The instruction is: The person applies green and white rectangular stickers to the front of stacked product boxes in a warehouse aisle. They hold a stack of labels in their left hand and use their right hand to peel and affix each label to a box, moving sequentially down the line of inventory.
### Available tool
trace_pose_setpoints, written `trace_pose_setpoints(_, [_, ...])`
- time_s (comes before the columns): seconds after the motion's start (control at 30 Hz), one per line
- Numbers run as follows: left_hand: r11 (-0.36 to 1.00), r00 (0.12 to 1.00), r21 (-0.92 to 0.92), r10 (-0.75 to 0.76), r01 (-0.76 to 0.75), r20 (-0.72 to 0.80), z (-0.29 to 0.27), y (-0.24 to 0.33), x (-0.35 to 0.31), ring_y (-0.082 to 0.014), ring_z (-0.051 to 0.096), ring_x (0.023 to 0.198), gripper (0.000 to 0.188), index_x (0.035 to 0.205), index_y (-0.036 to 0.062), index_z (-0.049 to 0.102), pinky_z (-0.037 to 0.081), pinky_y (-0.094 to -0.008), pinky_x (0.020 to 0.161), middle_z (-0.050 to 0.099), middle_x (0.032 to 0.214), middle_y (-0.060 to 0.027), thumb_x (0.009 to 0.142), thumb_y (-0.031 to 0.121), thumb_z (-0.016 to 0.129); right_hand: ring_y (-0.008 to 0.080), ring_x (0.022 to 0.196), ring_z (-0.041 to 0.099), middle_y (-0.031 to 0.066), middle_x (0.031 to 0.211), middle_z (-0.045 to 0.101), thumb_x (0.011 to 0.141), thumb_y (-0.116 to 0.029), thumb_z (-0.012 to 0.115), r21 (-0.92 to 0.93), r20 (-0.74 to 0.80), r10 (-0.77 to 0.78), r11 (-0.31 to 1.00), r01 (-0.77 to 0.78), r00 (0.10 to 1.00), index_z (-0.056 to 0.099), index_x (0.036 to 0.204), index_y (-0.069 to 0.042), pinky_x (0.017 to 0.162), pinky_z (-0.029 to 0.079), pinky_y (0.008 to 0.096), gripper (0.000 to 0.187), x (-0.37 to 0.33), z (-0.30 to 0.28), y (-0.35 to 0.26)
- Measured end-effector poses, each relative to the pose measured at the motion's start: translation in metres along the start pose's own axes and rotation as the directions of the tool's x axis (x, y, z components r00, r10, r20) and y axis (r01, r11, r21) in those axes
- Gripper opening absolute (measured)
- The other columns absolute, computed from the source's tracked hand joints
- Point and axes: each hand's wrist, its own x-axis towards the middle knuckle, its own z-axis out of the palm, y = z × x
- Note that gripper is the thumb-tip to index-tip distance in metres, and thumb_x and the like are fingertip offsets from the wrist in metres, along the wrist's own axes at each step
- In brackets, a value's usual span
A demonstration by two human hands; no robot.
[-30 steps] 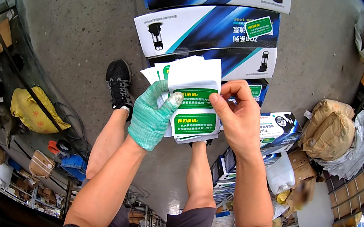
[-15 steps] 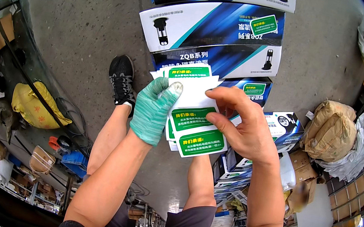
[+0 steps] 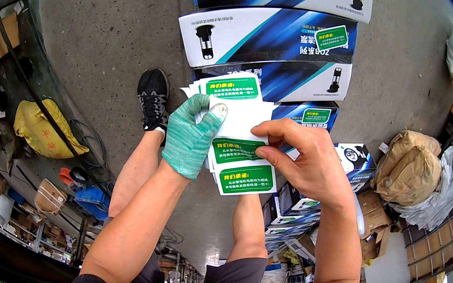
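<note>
My left hand [image 3: 191,137], in a pale green striped glove, grips a stack of white sheets with green labels [image 3: 246,181], its thumb pressing on top. A blank white patch of backing [image 3: 245,116] shows between the labels in the stack. My bare right hand [image 3: 313,162] is at the sheet's right side, thumb and forefinger closed on the edge of the middle green label [image 3: 234,152]. The fingertips partly hide that edge. Beyond the stack, a row of blue and white cartons [image 3: 268,37] lies on the floor, and one bears a green label [image 3: 332,38].
Another labelled carton [image 3: 321,114] sits just past my right hand, near more boxes [image 3: 355,160]. Brown sacks [image 3: 407,169] and clear plastic [image 3: 450,185] lie at the right. A yellow bag [image 3: 46,129] and blue crate [image 3: 92,201] are at the left, near my shoe [image 3: 152,96].
My right thumb and forefinger have drawn closer together at the label edge. The lower end of the stack has shifted slightly left, and the cartons appear a little lower in view.
</note>
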Motion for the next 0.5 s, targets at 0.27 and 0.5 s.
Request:
trace_pose_setpoints(0.27, [1.000, 0.999, 0.006, 0.017, -0.017, 0.033, -0.0059, -0.0058, 0.0056, -0.0110, 0.069, 0.097, 0.016, 0.109, 0.0091, 0.075, 0.059, -0.0273, 0.085, 0.075, 0.107, -0.0021, 0.094, 0.007, 0.079, 0.0334, 0.086, 0.073, 0.0121, 0.094, 0.074, 0.089, 0.000, 0.075, -0.081, -0.079, -0.127, 0.989, 0.121, 0.989, 0.071, 0.107, -0.005, 0.074, 0.058, 0.0395, 0.019, -0.0005, 0.0007, -0.0017])
trace_pose_setpoints(0.5, [1.000, 0.999, -0.015, -0.006, 0.006, 0.035, -0.0050, -0.0057, 0.0044, -0.0106, 0.068, 0.095, 0.014, 0.108, 0.0084, 0.074, 0.058, -0.0269, 0.085, 0.074, 0.106, -0.0015, 0.095, 0.006, 0.078, 0.0295, 0.085, 0.069, 0.0088, 0.088, 0.069, 0.083, 0.005, 0.074, -0.136, -0.142, -0.210, 0.972, 0.191, 0.967, 0.072, 0.106, -0.008, 0.073, 0.056, 0.0385, 0.026, -0.0049, 0.0082, 0.0044])
